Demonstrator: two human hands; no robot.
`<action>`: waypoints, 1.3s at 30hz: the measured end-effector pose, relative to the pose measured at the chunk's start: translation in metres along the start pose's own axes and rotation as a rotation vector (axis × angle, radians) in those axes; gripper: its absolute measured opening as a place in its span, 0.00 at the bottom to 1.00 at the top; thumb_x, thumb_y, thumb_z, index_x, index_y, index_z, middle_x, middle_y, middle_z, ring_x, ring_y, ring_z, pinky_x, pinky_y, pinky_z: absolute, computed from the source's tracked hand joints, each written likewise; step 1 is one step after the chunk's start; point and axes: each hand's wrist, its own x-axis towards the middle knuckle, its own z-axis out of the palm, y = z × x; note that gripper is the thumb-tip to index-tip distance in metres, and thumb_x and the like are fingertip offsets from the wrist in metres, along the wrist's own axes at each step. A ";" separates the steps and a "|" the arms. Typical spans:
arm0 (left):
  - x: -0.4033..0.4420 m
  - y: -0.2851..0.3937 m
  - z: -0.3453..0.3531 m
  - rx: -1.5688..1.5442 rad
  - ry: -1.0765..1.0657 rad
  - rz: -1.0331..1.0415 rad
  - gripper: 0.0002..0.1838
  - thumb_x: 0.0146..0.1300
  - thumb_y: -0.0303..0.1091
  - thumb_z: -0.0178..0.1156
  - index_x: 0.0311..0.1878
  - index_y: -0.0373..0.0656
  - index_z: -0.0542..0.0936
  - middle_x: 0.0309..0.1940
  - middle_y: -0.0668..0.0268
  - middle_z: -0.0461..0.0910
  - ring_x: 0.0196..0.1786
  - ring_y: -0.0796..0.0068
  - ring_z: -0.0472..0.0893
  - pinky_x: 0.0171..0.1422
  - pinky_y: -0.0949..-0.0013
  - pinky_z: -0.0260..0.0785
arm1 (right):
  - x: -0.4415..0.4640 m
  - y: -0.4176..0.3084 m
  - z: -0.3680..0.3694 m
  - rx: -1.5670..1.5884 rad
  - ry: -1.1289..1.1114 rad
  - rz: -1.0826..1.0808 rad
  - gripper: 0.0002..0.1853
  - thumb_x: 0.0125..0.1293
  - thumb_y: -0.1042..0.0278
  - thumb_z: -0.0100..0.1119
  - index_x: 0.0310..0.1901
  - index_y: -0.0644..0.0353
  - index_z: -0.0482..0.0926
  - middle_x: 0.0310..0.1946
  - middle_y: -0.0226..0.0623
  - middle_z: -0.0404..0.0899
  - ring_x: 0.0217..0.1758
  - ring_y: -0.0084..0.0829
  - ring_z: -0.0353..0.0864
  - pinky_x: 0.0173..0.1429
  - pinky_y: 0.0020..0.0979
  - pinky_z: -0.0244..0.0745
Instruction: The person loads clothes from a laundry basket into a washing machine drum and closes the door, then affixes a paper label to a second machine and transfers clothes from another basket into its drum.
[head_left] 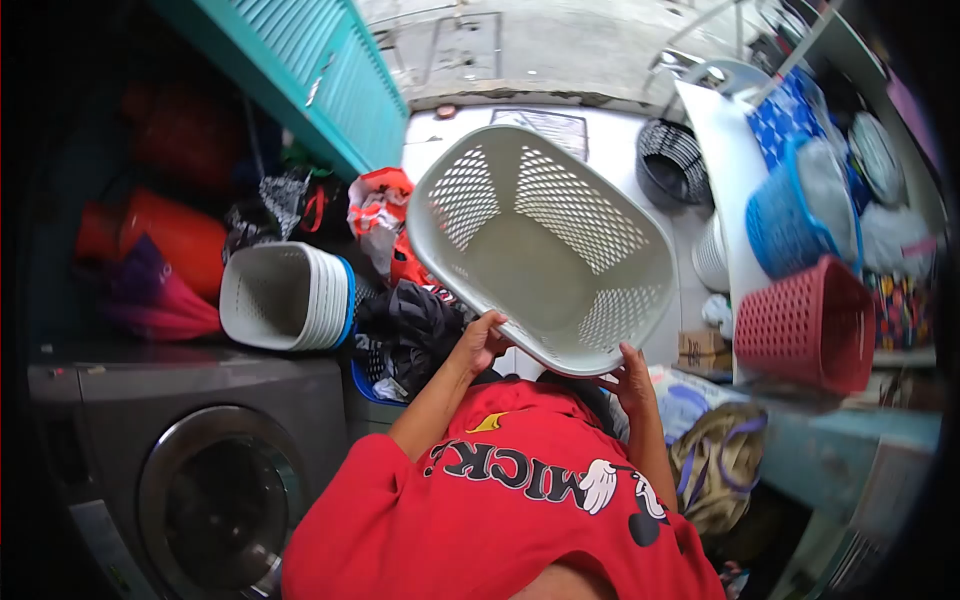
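A large light-grey plastic laundry basket (535, 265) with lattice-pierced sides is held in front of my body, tilted so that its bare inside faces me. My left hand (484, 342) grips the near rim at its left part, fingers mostly under the edge. Farther right on the same rim, my right hand (632, 380) holds near the corner, with its fingers partly behind the wall. Below the basket, left of my left hand, dark clothes (415, 325) lie heaped in a blue-rimmed basket.
A washing machine (215, 480) stands at the left, with stacked white baskets (270, 300) above it. A turquoise louvred door (300, 70) is at upper left. On the right are a red basket (800, 325), a blue basket (790, 220) and a black basket (672, 165).
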 end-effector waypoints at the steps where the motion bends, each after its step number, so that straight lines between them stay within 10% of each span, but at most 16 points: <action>1: 0.012 0.004 0.003 -0.003 0.023 0.008 0.18 0.45 0.31 0.56 0.42 0.41 0.70 0.37 0.66 0.73 0.41 0.70 0.73 0.47 0.60 0.69 | 0.015 -0.011 0.001 -0.032 -0.024 0.015 0.35 0.47 0.47 0.56 0.55 0.50 0.56 0.50 0.37 0.64 0.51 0.39 0.66 0.47 0.47 0.69; 7: 0.117 0.038 0.012 0.063 0.143 0.037 0.18 0.46 0.34 0.56 0.43 0.43 0.69 0.36 0.67 0.73 0.41 0.74 0.74 0.45 0.62 0.71 | 0.133 -0.102 0.023 -0.155 0.084 0.004 0.37 0.43 0.43 0.58 0.52 0.57 0.61 0.50 0.38 0.66 0.54 0.38 0.65 0.54 0.49 0.60; 14: 0.197 0.108 0.055 0.102 0.200 0.158 0.20 0.46 0.38 0.57 0.44 0.44 0.69 0.34 0.68 0.71 0.39 0.74 0.73 0.39 0.63 0.72 | 0.304 -0.199 0.033 -0.177 -0.124 0.244 0.20 0.43 0.72 0.52 0.42 0.63 0.66 0.38 0.40 0.71 0.42 0.39 0.74 0.44 0.44 0.71; 21: 0.232 0.136 0.001 -0.197 0.124 0.340 0.29 0.55 0.39 0.49 0.60 0.47 0.56 0.52 0.68 0.66 0.52 0.72 0.67 0.50 0.65 0.64 | 0.415 -0.229 0.157 -0.212 -0.220 0.268 0.17 0.42 0.75 0.47 0.38 0.68 0.65 0.38 0.47 0.71 0.41 0.42 0.74 0.46 0.42 0.73; 29: 0.211 0.026 -0.086 -0.248 0.984 0.197 0.28 0.50 0.42 0.51 0.56 0.48 0.62 0.43 0.63 0.70 0.45 0.70 0.71 0.41 0.64 0.67 | 0.582 -0.213 0.286 -0.452 -0.090 0.410 0.24 0.49 0.69 0.45 0.47 0.75 0.59 0.42 0.58 0.67 0.45 0.53 0.70 0.52 0.52 0.67; 33: 0.170 -0.061 -0.098 -0.351 1.338 0.075 0.26 0.47 0.40 0.52 0.52 0.49 0.65 0.28 0.64 0.73 0.30 0.72 0.73 0.25 0.67 0.66 | 0.654 -0.188 0.347 -0.575 -0.114 0.670 0.27 0.50 0.65 0.45 0.49 0.76 0.58 0.45 0.63 0.64 0.42 0.54 0.70 0.40 0.39 0.77; 39: 0.141 -0.075 -0.027 -0.995 1.660 0.337 0.29 0.51 0.37 0.51 0.58 0.51 0.57 0.39 0.63 0.72 0.44 0.68 0.73 0.42 0.62 0.65 | 0.747 -0.120 0.423 -0.604 -0.037 0.619 0.21 0.57 0.66 0.42 0.48 0.74 0.62 0.45 0.54 0.65 0.44 0.46 0.69 0.39 0.30 0.77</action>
